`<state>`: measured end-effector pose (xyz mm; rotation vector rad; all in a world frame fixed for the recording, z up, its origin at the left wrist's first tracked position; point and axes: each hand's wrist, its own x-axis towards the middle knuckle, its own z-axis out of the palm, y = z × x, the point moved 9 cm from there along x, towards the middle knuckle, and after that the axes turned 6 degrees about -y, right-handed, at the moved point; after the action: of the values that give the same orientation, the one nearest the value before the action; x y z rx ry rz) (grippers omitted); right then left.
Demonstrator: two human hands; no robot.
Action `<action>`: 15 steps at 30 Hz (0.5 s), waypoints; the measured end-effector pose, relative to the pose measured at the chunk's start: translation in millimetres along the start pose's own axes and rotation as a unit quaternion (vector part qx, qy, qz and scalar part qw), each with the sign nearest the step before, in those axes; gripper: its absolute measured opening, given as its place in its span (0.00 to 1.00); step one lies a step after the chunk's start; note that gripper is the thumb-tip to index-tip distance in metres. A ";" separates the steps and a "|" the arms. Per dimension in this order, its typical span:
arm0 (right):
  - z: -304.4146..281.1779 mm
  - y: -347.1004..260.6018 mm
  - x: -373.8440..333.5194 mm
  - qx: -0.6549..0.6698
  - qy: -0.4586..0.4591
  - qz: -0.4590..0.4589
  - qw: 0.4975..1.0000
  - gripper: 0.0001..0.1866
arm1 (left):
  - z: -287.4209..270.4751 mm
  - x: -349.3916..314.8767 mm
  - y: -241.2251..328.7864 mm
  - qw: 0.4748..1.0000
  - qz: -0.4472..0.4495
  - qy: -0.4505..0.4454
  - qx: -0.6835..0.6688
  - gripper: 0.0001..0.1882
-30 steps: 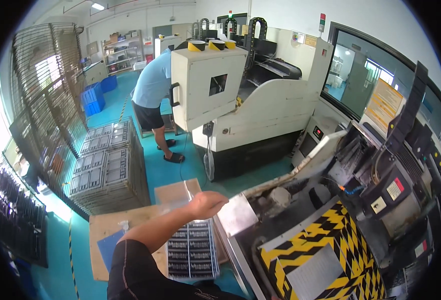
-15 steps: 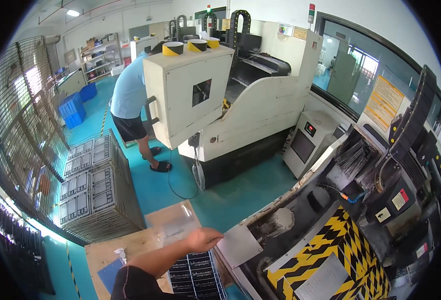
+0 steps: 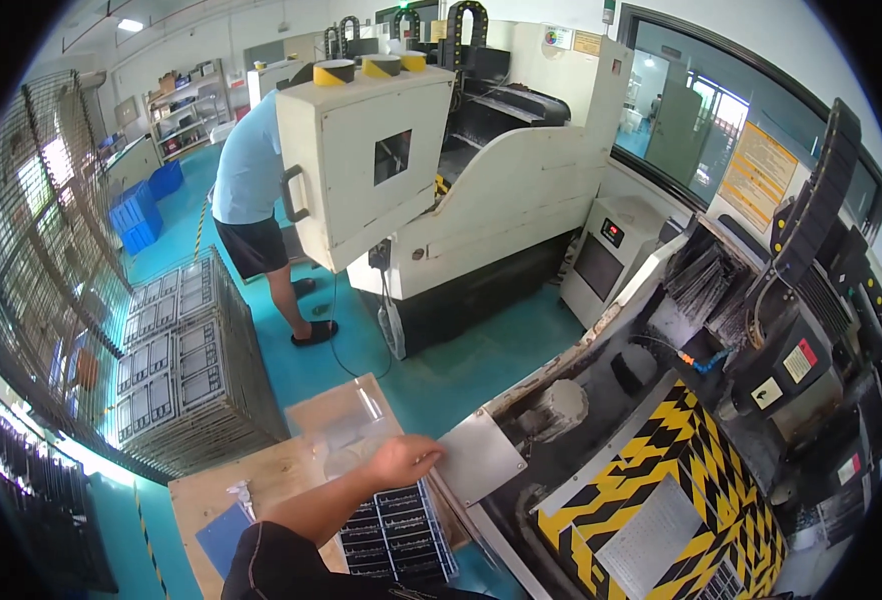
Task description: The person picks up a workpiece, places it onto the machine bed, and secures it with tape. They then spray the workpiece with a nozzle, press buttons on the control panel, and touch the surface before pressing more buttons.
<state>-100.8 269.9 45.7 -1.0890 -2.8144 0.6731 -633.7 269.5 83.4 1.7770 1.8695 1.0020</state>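
Observation:
My left hand (image 3: 406, 462) reaches across from the lower edge, its dark sleeve (image 3: 276, 555) below. The fingers are curled closed at the left edge of a grey metal plate (image 3: 481, 458) on the machine's corner. Whether they grip the edge or something small, I cannot make out. Under my forearm lies a tray of black parts (image 3: 401, 530) in rows, partly covered by the arm. A clear plastic sheet (image 3: 356, 420) lies beyond the hand on a wooden board (image 3: 281, 475). My right hand is out of view.
A person in a light blue shirt (image 3: 246, 165) bends behind a white machine cabinet (image 3: 361, 170). Stacked metal frames (image 3: 186, 370) stand left. Yellow-and-black striped covering (image 3: 681, 480) lines the machine at right. A blue sheet (image 3: 223, 535) and a small metal tool (image 3: 243, 495) lie on the board.
The whole view has tilted slightly downward, so the surroundings sit higher in the picture. My left hand stays beside the plate's edge, its fingers a little more curled.

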 end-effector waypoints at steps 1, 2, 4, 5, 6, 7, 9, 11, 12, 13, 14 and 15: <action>-3.8 -4.1 2.6 0.003 0.035 -0.023 0.999 0.20 | -5.3 -6.4 -7.0 0.999 -0.017 0.031 -0.006 0.09; 2.0 -0.3 2.7 0.001 0.030 -0.024 0.999 0.20 | -10.4 -14.2 -15.8 0.997 -0.035 0.062 -0.013 0.09; 17.0 12.7 -3.5 0.009 0.008 -0.032 0.999 0.19 | -16.6 -35.9 -58.0 0.989 -0.091 0.116 -0.014 0.10; 28.8 23.8 -12.8 0.003 0.000 -0.031 1.000 0.19 | -20.7 -54.2 -85.0 0.975 -0.145 0.168 -0.014 0.12; 33.2 29.2 -19.0 0.006 -0.007 -0.026 1.000 0.20 | -19.4 -69.2 -107.0 0.973 -0.151 0.172 -0.020 0.12; 34.0 30.5 -19.0 0.002 -0.013 -0.020 1.000 0.20 | -26.0 -77.0 -136.7 0.970 -0.178 0.160 0.052 0.16; 29.1 28.3 -15.4 -0.006 -0.027 -0.006 1.000 0.21 | -38.0 -89.5 -171.6 0.961 -0.201 0.148 0.118 0.21; 16.8 20.8 0.6 -0.020 -0.044 -0.004 0.999 0.22 | -45.1 -107.2 -202.5 0.925 -0.274 0.129 0.229 0.27; 6.5 16.4 12.5 -0.027 -0.052 -0.009 0.998 0.22 | -43.4 -112.8 -223.5 0.929 -0.293 0.102 0.200 0.29; -5.5 10.5 29.2 -0.037 -0.055 -0.019 0.998 0.23 | -46.8 -119.6 -239.0 0.931 -0.291 0.109 0.192 0.29; -23.7 0.9 53.3 -0.050 -0.048 -0.034 0.997 0.23 | -40.8 -117.9 -252.9 0.931 -0.309 0.040 0.192 0.28; -48.2 -11.6 82.7 -0.070 -0.034 -0.059 0.995 0.24 | -33.4 -118.7 -260.2 0.926 -0.325 -0.029 0.190 0.28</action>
<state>-160.7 334.4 85.2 -0.9240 -2.9942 0.5198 -824.5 159.3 -102.0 1.1660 2.4830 0.3508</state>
